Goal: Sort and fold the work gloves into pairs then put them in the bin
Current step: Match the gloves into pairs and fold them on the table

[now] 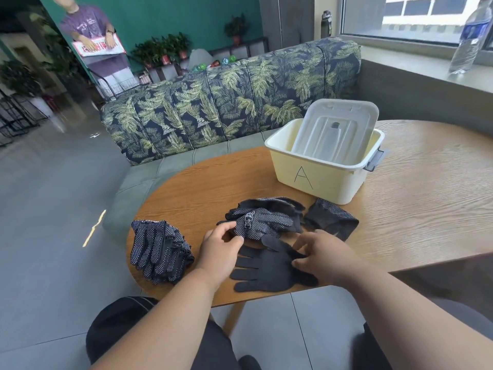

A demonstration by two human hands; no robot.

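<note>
A plain black glove [266, 271] lies flat near the table's front edge, fingers pointing left. My right hand [320, 255] rests on its cuff end, fingers curled at the fabric. My left hand [221, 249] pinches the fingers of a dotted black glove [262, 221] that lies just behind the flat one. A folded dotted glove [330, 218] sits to the right of it. A stack of dotted gloves [158, 251] lies at the table's left edge. The pale yellow bin [317, 180] marked "A" stands behind, with its lid [336, 132] leaning inside.
The round wooden table [202, 188] joins a larger table [432, 198] on the right. A leaf-patterned sofa [229, 102] stands behind. A water bottle [470, 38] is on the window ledge. My knees show below the table edge.
</note>
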